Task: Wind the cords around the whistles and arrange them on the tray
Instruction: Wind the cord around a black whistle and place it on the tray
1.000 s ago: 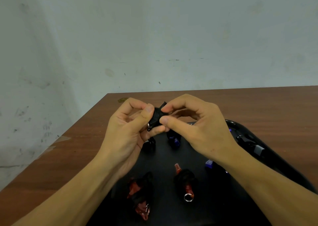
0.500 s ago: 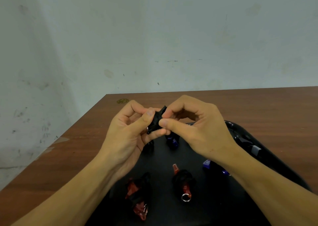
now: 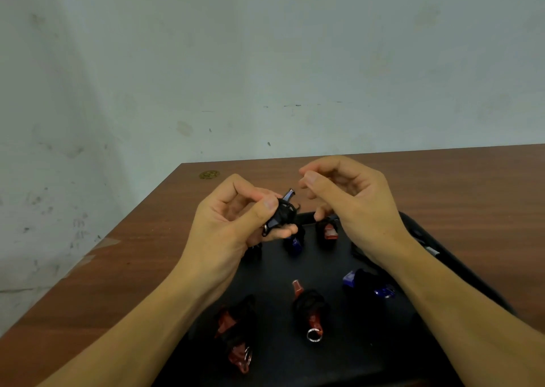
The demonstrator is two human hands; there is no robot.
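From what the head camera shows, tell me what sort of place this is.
Probably a plain indoor work spot, not a furnished room: a bare wooden table pushed against a scuffed, stained painted wall, with only a black tray of whistles on it.

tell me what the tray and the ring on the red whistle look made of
Tray: likely plastic, black and glossy; its raised rim catches light. Ring on the red whistle: looks like metal, silvery with bright glints.
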